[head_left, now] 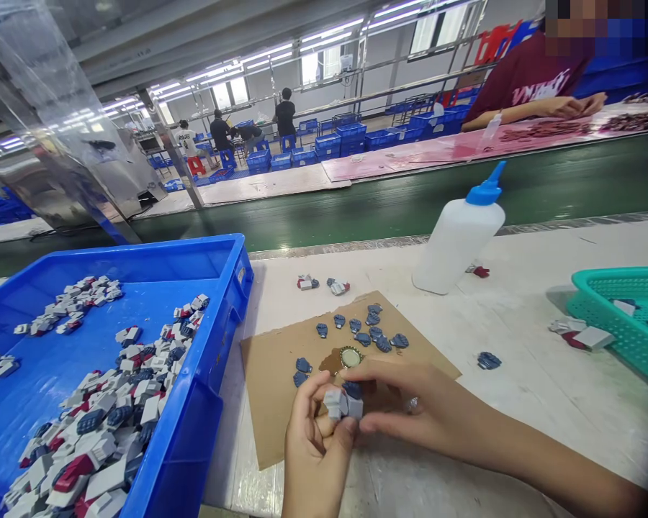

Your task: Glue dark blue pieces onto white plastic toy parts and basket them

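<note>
Two bare hands meet over the card [273, 410], near its front edge. Left hand [316, 450] pinches a pale grey block [341, 405] between thumb and curled fingers; a dark blue fist [352, 390] shows at its top. Right hand [410, 399] has index finger and thumb either side of that piece, gap facing left (can't tell whether they grip it or just frame it).

Cap [351, 357] sits on the card just beyond the right index fingertip, toothed rim, pale inside, brown stain [331, 362] beside it. Loose fists [355, 326] lie scattered on the card behind and left of the cap. One more [489, 360] is on the table [540, 424] to the right, off the card.

Blue bin [208, 338] at left: grey, red and dark blue parts [135, 381] heaped along its right side, smaller clusters further left. Bottle [456, 248], white with blue nozzle, stands behind the card. Green basket [599, 277] at right edge, grey-and-red parts [586, 335] just beside it. Across the green belt [302, 226], a co-worker in maroon [529, 83] has both hands close together.
</note>
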`<state>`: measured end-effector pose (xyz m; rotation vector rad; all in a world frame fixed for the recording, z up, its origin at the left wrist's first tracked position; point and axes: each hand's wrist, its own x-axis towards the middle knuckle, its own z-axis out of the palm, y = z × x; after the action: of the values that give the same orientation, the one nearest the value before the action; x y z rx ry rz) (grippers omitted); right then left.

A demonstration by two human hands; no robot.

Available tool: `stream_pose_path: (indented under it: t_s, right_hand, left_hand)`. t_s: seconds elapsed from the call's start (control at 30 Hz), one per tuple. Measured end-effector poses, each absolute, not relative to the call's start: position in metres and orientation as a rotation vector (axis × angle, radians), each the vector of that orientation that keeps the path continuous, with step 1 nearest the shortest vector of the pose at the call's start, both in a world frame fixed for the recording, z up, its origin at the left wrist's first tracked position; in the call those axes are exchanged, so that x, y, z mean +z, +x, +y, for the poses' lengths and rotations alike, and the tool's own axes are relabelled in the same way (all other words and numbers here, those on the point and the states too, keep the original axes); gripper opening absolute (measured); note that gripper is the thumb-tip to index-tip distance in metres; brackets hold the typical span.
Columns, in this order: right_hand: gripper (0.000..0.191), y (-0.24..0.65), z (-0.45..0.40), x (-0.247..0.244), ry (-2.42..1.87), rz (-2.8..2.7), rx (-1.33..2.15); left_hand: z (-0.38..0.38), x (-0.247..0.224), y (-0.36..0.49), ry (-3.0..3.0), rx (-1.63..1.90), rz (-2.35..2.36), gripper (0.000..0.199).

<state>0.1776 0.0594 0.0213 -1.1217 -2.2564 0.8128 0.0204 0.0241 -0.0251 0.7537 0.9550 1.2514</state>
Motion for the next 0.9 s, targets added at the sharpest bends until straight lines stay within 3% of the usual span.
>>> stream_pose_path:
  t_s: [0.13,0.43,0.63,0.9]
  right_hand:
    - [0.059,0.17,0.06,0.012,-0.982,-2.343,0.406]
    - [0.064,0.159,0.068,0.001,-0.837,-2.333,-0.024]
    - [0.064,0.159,0.068,-0.007,-0.77,-2.258,-0.1]
    - [0.066,0.154,0.059,-0.009,-0.652,-2.196,0.047]
  left_hand:
    - [0.026,-0.023,0.016,0.672,1.289,0.845,0.037]
    - [0.022,-0.02,0.011,0.72,1.186,0.78,0.031]
    - [0.019,-0.016,0.011,0.732,1.117,0.798,0.032]
    - [0.014,-0.017,0.003,0.8,0.924,0.647,0.032]
